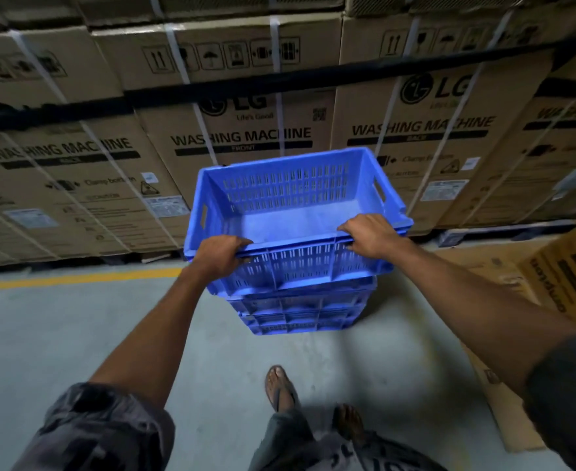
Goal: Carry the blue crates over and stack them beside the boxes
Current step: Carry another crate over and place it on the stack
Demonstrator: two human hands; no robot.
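Gripping the near rim of the top blue crate, left hand and right hand curl fingers over its edge, one at each corner. It sits atop the crate stack before the washing-machine boxes.

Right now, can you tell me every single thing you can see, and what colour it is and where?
Top crate: one, blue, empty, held over the stack.
Stacked crates: a few, blue, on the floor under it.
Washing machine boxes: many, brown, strapped, along the back.
Other boxes: brown, far right.
Floor line: one, yellow, left.
Floor: grey.
Left hand: grips the crate's near rim.
Right hand: grips the same rim.
Feet: two, in sandals, bottom.
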